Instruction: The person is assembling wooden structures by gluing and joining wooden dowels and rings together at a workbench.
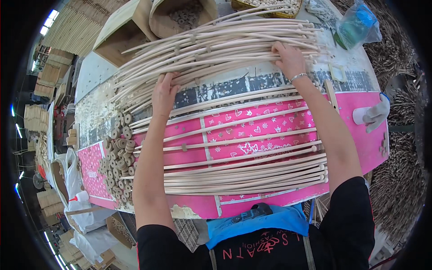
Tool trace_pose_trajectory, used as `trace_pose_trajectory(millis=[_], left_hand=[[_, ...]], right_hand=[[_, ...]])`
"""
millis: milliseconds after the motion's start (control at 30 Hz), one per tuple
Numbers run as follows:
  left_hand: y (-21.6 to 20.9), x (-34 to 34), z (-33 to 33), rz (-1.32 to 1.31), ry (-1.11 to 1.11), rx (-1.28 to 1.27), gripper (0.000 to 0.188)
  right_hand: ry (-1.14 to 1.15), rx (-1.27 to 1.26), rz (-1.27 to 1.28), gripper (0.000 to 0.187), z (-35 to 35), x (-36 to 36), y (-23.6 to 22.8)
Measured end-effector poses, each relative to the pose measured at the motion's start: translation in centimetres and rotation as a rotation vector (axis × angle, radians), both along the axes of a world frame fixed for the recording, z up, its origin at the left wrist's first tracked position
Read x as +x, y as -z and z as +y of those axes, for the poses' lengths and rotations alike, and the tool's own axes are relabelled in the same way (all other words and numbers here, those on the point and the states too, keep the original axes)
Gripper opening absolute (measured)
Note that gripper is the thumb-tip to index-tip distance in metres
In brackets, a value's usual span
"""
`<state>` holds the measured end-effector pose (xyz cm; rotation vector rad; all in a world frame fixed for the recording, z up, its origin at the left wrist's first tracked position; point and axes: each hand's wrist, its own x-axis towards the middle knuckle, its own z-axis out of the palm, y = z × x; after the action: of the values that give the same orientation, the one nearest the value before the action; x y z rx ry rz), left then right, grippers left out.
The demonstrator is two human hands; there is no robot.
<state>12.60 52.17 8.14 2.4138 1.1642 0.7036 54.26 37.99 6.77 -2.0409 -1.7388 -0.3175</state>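
A bundle of long pale wooden rods [234, 41] lies across the far part of the table, several with small round knobs at their right ends. My left hand [164, 93] is closed with its fingertips on rods at the bundle's near left side. Farther right, my right hand [290, 59] curls its fingers over rods near the knobbed ends. Small wooden pieces sit on some rods in the bundle. Closer to me, another group of wooden rods [247, 173] lies on the pink table cover [189, 204], with a few single rods spread between the two groups.
Wooden rings [118, 157] are heaped at the table's left. Beyond the bundle stand wooden boxes [123, 38] and a basket of small wooden pieces [274, 6]. A bagged bottle [355, 27] is at far right; a glove [378, 113] touches a white cup [360, 115]. A wooden strip [332, 94] borders the rods.
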Motion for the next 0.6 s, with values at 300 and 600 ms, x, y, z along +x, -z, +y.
trace_pose_trajectory(millis=[300, 600], left_hand=[[0.9, -3.2, -0.1, -0.022, 0.186, -0.07, 0.053], [0.6, -4.8, -1.2, -0.032, 0.183, -0.186, 0.039]], right_hand=[[-0.215, -0.215, 0.767, 0.056, -7.6, 2.5, -2.9], [-0.122, -0.002, 0.461, 0.026, -22.5, -5.6, -2.2]])
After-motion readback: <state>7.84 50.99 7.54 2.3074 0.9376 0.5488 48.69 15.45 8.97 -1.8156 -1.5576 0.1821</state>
